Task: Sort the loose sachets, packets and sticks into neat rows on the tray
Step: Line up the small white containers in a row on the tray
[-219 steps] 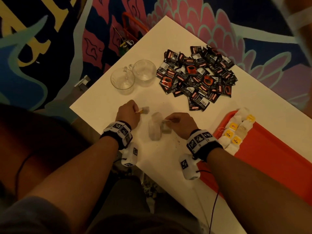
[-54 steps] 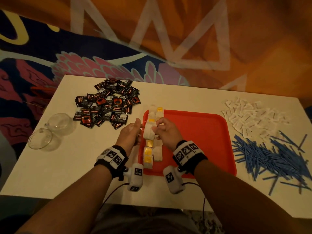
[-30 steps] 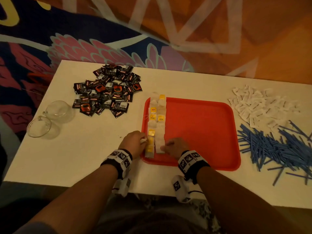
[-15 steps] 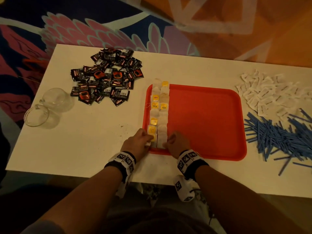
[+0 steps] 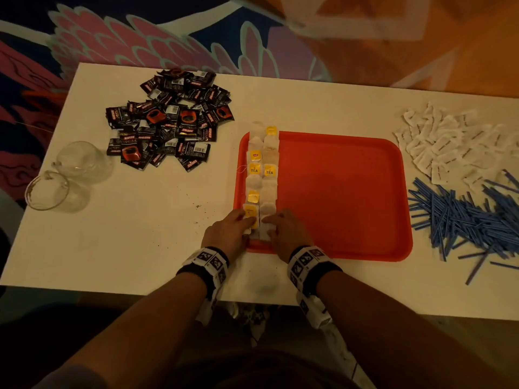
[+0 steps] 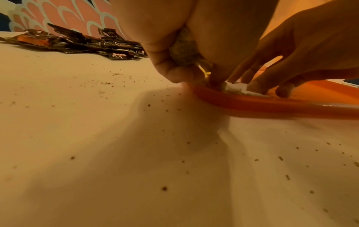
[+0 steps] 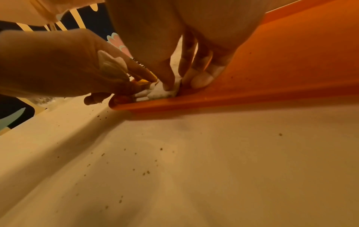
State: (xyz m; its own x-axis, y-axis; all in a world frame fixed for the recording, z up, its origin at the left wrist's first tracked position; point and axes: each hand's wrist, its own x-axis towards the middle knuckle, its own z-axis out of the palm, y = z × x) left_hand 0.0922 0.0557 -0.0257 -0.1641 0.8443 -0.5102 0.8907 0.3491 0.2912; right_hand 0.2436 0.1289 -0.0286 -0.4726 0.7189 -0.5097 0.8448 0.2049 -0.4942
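My left hand (image 5: 229, 231) and right hand (image 5: 286, 231) press down on the nearest tea bags (image 5: 262, 178), fingers (image 6: 258, 87) slightly spread; left also grips a crumpled bag (image 6: 184, 52); two rows along the red tray (image 5: 351, 192) left edge
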